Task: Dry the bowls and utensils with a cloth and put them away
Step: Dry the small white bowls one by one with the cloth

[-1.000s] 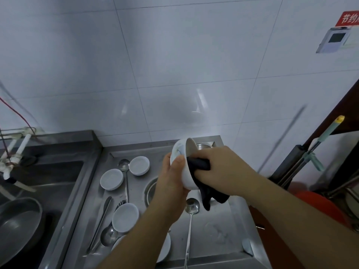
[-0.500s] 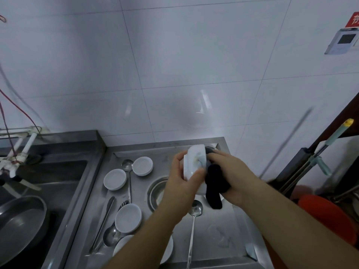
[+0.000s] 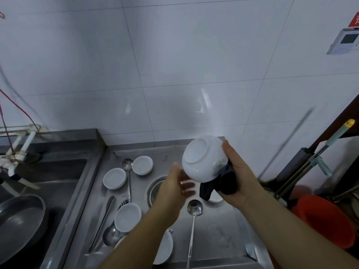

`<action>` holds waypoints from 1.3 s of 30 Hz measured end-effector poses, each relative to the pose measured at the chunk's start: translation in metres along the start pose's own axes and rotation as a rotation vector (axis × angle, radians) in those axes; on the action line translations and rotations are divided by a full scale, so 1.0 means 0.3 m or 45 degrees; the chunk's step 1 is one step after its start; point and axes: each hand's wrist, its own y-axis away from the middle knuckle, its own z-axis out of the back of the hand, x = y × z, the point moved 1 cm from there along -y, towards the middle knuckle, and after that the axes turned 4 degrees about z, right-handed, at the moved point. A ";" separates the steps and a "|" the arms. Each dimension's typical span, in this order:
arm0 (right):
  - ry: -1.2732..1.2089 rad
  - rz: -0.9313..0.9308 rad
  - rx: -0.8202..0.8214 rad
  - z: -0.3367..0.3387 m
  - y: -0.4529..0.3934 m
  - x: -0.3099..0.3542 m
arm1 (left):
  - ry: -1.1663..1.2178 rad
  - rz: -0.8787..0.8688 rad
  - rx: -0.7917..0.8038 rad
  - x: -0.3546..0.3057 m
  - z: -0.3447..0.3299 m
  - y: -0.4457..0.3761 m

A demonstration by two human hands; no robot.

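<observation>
Right fingers [image 3: 225,147]: I see them wrapped around white bowl [image 3: 204,158] and dark cloth [image 3: 217,183], raised above the bench [image 3: 223,230] by its back edge. Left hand [image 3: 174,189]: spread, blurred, empty.

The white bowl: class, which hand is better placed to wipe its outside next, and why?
Right. The right hand holds the dark cloth against the white bowl; the blurred left hand has no cloth.

The red sign [image 3: 354,21] on the wall is cropped, unreadable.
</observation>
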 end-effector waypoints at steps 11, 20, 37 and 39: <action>0.133 0.013 -0.099 0.084 -0.026 -0.083 | 0.678 0.083 0.180 -0.080 -0.011 0.029; 0.524 0.365 -0.459 0.109 -0.028 -0.055 | 0.302 -0.205 0.207 -0.166 -0.042 0.082; 1.783 1.477 0.466 0.033 0.047 0.027 | -0.370 -0.314 0.443 -0.127 -0.057 0.132; 1.721 1.438 0.405 0.038 0.040 0.024 | -0.320 -0.332 0.472 -0.122 -0.054 0.148</action>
